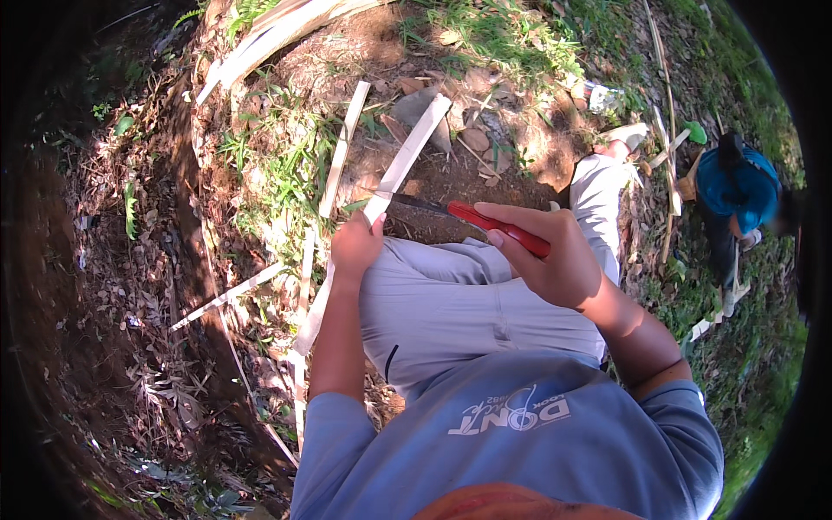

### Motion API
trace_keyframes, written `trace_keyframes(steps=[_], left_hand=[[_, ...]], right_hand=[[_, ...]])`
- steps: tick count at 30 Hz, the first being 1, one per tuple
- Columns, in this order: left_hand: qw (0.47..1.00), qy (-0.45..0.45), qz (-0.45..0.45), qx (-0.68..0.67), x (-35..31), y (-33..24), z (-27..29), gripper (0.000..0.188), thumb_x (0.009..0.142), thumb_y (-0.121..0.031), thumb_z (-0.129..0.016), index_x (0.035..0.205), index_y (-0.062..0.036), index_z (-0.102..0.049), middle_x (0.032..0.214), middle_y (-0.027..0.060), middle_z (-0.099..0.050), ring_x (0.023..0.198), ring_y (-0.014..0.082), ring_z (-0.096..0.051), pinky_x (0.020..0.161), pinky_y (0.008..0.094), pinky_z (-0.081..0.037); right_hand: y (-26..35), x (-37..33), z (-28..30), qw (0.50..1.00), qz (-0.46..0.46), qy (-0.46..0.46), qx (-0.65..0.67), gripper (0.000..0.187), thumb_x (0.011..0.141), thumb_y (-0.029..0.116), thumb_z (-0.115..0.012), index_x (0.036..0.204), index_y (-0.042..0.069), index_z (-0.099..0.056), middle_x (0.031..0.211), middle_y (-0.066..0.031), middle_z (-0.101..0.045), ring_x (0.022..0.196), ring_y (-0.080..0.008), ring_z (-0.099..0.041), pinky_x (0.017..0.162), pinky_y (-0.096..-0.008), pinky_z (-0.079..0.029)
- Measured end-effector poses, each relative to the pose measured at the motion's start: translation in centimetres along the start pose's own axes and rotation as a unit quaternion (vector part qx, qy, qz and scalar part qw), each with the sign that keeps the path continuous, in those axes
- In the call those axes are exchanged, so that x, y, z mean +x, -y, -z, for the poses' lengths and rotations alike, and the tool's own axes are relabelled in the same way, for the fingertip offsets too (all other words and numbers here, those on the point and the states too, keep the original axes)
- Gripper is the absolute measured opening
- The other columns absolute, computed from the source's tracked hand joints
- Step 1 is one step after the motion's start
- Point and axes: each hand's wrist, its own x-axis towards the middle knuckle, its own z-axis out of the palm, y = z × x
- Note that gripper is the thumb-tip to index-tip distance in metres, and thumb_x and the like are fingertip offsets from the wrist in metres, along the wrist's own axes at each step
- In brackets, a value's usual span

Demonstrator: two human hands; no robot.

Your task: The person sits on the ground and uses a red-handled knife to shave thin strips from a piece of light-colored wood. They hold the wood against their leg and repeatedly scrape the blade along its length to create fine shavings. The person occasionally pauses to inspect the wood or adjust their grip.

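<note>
My left hand [355,245] is closed around a long pale strip of split wood or bamboo [409,154], which slants from beside my left forearm up toward the far ground. In my right hand [555,256] is a knife with a red handle [503,227]. Its dark blade [416,203] points left and meets the strip just beyond my left hand. Whether the edge has cut into the strip I cannot tell. My legs in light grey trousers [459,295] lie beneath both hands.
Another pale strip [345,147] lies left of the held one, with several more on the leafy ground. Larger split pieces [277,39] lie at the far left. Stones [420,113] sit ahead. At the right, a person in a blue-green top [737,186] is near more strips.
</note>
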Motion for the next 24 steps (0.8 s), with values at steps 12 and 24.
trace_keyframes(steps=[12,24], left_hand=[[1.000,0.009,-0.021,-0.010,0.0,0.0,0.4,0.055,0.102,-0.053,-0.065,0.097,0.0019,-0.065,0.080,0.0266,-0.073,0.077,0.0484,-0.073,0.072,0.0587,-0.057],[0.999,0.002,-0.010,0.043,-0.2,-0.8,0.1,0.058,0.102,-0.056,-0.063,0.106,0.0014,-0.062,0.081,0.0243,-0.074,0.076,0.0456,-0.075,0.070,0.0561,-0.061]], right_hand=[[-7.9,-4.7,-3.0,0.998,-0.014,-0.024,0.052,0.041,0.099,0.006,-0.072,0.140,0.006,-0.070,0.089,-0.0194,-0.078,0.072,-0.0262,-0.074,0.068,-0.0351,-0.057],[-9.1,2.3,-10.6,0.995,0.069,-0.025,0.070,0.038,0.101,0.010,-0.070,0.138,0.002,-0.069,0.089,-0.0260,-0.076,0.072,-0.0398,-0.075,0.068,-0.0395,-0.058]])
